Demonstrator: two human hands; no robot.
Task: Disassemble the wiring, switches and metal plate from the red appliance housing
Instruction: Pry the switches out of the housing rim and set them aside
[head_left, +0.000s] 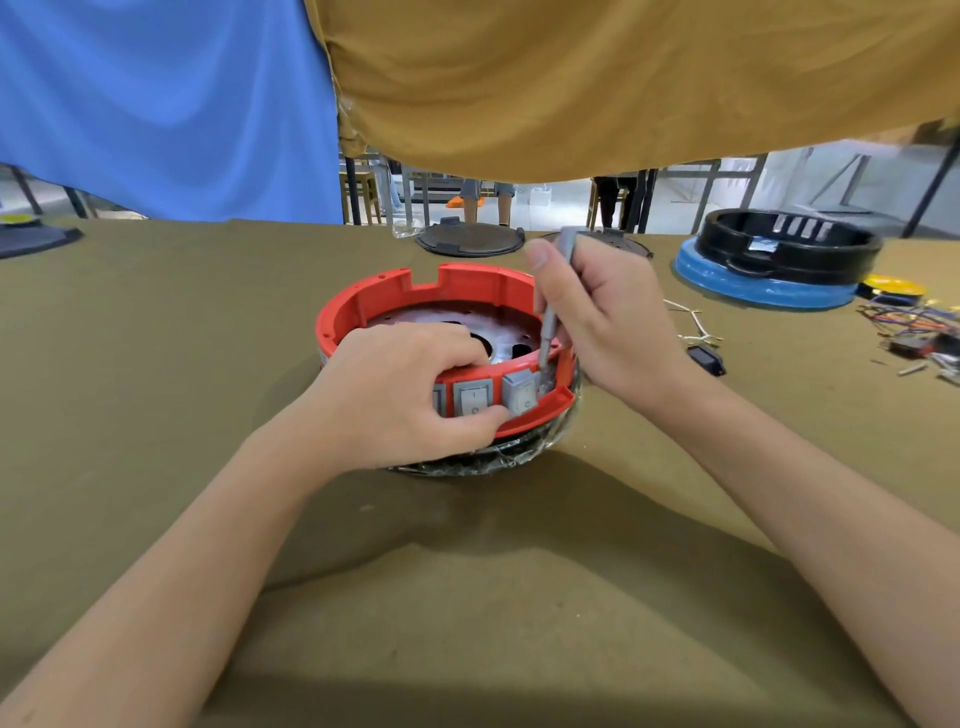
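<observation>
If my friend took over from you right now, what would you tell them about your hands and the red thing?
Left hand grips the red housing at its switch side, thumb by the tilted grey switch.
Right hand holds a grey screwdriver, tip beside that switch.
Metal plate sits inside the housing.
Loose wires lie far right.
Left: pry out the switches, then the plate.

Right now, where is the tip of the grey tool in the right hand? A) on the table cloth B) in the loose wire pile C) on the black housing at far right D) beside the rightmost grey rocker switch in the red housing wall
D: the right hand holds the slim grey metal tool with its tip down beside the rightmost grey rocker switch in the round red plastic housing, which the left hand grips.
</observation>
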